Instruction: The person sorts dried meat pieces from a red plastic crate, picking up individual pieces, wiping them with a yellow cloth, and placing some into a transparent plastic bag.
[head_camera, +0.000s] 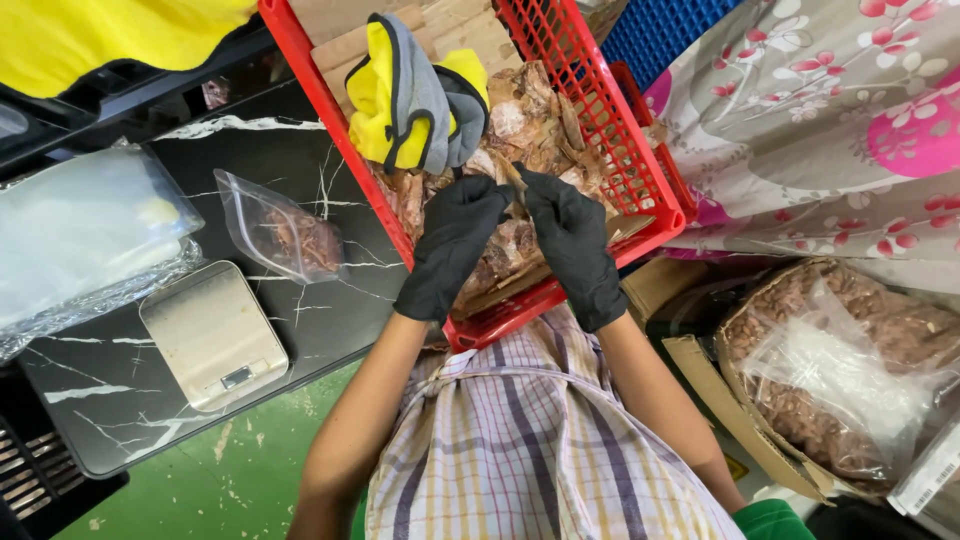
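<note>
Pinching one brown dried piece (508, 178) between them, the black-gloved left hand (452, 245) and right hand (575, 245) work over the red plastic crate (640, 170). Left lies a black marble-patterned tabletop (300, 160) with a silver scale (214, 335); green floor (250, 480) shows near.

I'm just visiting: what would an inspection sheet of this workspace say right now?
Surface: black marbled table.
Job's things: red crate of brown dried pieces.
Clutter: small scale, clear bag partly filled, yellow-grey cloth.
Grippers: left hand and right hand, black-gloved, together pinching a dried piece over the crate.
Cables: nothing seen.
Surroundings: green floor, box of brown pieces, floral cloth.
</note>
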